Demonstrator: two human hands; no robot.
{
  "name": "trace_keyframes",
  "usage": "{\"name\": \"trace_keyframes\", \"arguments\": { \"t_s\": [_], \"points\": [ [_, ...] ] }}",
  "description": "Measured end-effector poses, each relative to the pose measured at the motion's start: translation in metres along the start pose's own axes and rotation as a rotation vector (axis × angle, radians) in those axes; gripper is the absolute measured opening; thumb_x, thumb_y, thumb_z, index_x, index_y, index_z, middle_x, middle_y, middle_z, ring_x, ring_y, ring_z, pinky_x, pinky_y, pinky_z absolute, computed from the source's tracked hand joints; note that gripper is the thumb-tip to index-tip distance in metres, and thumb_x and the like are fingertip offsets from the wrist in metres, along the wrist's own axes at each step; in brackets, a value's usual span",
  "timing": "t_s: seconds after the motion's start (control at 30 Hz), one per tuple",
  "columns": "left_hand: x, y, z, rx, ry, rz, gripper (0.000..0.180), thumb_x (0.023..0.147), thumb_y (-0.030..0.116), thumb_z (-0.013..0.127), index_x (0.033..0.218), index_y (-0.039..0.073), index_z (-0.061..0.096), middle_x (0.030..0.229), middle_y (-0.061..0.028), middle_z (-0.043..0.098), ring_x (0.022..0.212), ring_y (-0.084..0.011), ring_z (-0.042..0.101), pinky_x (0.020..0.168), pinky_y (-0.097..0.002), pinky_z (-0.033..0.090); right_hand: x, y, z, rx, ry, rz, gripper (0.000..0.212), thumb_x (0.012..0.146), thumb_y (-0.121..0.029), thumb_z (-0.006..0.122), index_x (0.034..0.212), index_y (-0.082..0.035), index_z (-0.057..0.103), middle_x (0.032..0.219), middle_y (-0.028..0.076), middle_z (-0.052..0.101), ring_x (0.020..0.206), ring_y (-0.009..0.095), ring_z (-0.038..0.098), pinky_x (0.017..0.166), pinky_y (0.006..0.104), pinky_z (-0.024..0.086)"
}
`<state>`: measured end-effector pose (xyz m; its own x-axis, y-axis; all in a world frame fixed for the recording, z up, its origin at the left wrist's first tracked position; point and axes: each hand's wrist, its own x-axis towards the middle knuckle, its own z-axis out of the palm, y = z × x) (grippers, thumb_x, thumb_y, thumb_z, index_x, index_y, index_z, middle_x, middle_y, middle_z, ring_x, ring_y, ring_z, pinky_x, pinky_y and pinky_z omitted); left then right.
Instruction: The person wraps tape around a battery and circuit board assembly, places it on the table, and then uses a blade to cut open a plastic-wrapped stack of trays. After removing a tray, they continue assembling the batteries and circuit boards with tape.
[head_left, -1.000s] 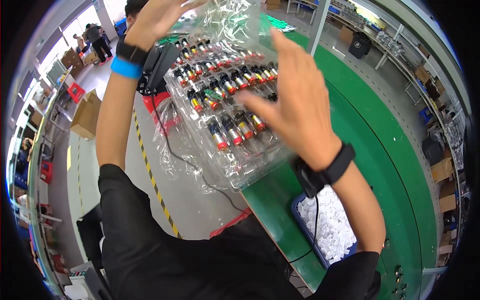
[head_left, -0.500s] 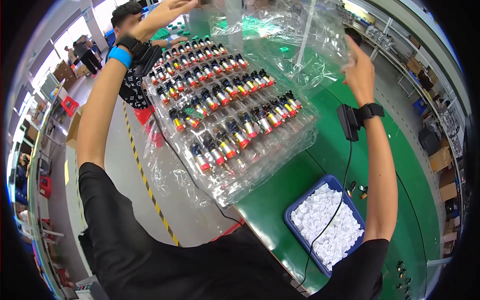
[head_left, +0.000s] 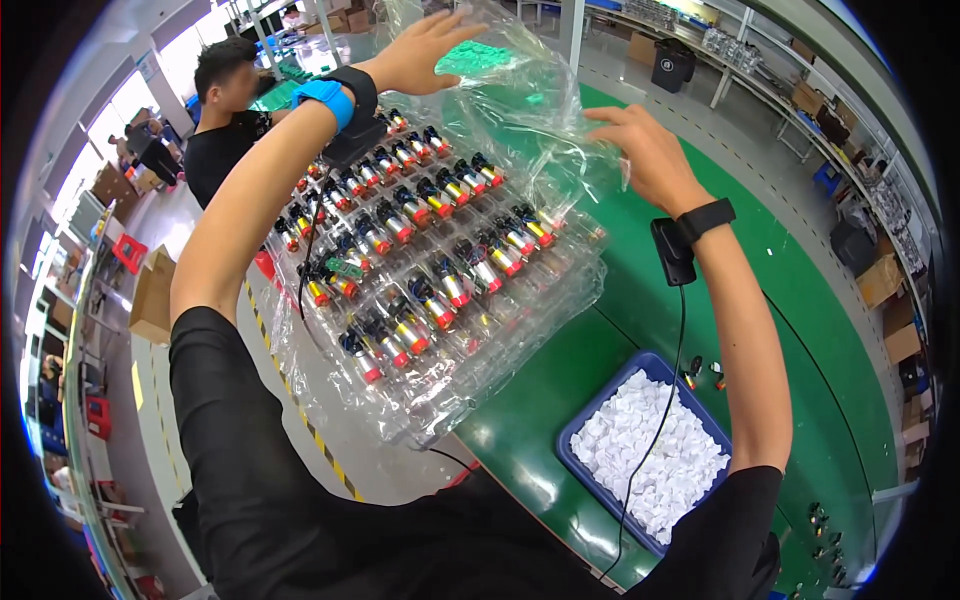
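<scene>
My left hand (head_left: 425, 55) is stretched out over the far end of the stacked trays, fingers spread and thumb apart. My right hand (head_left: 645, 155) is at the far right, fingers extended and slightly bent, touching the edge of a clear plastic bag (head_left: 545, 125). The crumpled film spans the space between both hands and drapes over the trays' far right side. Beneath lie clear plastic trays (head_left: 520, 330) in a stack. Rows of small cylindrical motor-like parts (head_left: 455, 285) fill the top one, with silver and yellow bodies, red ends and black tops. A small green board (head_left: 345, 268) rests among them.
On the green table (head_left: 520, 440) stands a blue basin (head_left: 570, 455) of white crumpled pieces (head_left: 640, 450). A few loose parts (head_left: 692, 375) lie beside it. Another person (head_left: 215, 130) is at the far left, beyond the trays. Cables run from my wrist devices.
My left hand has moved right and slightly down, with fingers now spread. My right hand has shifted left and down, and the plastic film between them is lower and narrower.
</scene>
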<state>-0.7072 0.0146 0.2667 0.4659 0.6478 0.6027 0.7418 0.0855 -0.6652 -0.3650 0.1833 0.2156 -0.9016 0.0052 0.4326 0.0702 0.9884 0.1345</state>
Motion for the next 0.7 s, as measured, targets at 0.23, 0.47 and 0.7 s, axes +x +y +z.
{"name": "trace_keyframes", "arguments": {
  "t_s": [0.23,0.47,0.7],
  "points": [
    [-0.021,0.018,0.022,-0.733,-0.699,-0.354,0.044,0.103,0.042,0.049,0.13,0.009,0.059,0.127,-0.0218,0.062,0.113,-0.0393,0.06,0.095,-0.0483,0.047,0.0,-0.024,-0.033,0.776,0.166,0.09,0.055,0.091,-0.026,0.068,0.142,-0.013,0.051,0.149,0.015,0.046,0.134,0.033,0.047,0.11,0.0442,0.04],
    [-0.018,0.038,0.02,-0.651,-0.868,-0.564,0.046,0.103,0.043,0.048,0.126,0.005,0.059,0.113,-0.0224,0.066,0.106,-0.0354,0.064,0.09,-0.0446,0.049,0.007,-0.065,0.016,0.19,0.353,0.164,0.063,0.088,-0.036,0.071,0.143,-0.014,0.049,0.146,0.02,0.047,0.133,0.041,0.046,0.111,0.0478,0.037],
    [-0.051,0.027,0.022,-0.802,-0.731,-0.579,0.047,0.103,0.042,0.052,0.129,0.004,0.058,0.121,-0.0162,0.066,0.113,-0.0252,0.062,0.098,-0.0372,0.048,0.021,0.01,0.097,0.992,-0.049,0.628,0.043,0.09,-0.024,0.066,0.128,-0.006,0.057,0.117,0.013,0.063,0.103,0.032,0.063,0.092,0.0482,0.054]
  ]
}}
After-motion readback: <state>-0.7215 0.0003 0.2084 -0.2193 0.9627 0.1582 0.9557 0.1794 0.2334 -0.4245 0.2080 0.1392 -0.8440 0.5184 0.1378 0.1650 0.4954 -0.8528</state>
